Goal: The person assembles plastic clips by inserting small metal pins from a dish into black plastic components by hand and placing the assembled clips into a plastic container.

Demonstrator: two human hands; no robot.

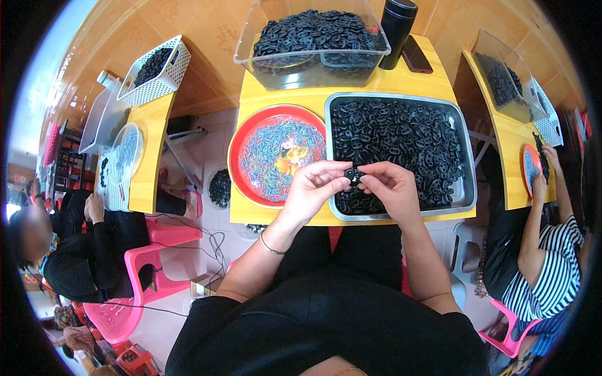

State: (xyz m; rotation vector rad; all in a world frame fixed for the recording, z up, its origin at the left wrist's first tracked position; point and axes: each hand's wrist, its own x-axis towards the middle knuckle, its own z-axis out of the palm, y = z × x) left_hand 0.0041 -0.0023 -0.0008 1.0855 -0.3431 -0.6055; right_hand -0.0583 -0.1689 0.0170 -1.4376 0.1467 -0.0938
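Observation:
Between my two hands, above the front of the table, is a small black plastic piece with a hole in it. My left hand pinches its left side with thumb and forefinger. From the right, my right hand pinches the same piece, and the fingertips of both hands almost meet. Behind my right hand lies a metal tray heaped with similar black pieces. Beside my left hand stands a red round tray with many small silvery-blue slender parts spread over its patterned bottom.
A clear plastic bin full of black pieces stands at the table's back, beside a black cylinder and a dark phone. Co-workers sit at yellow tables left and right. Cables and a pink chair are on the left.

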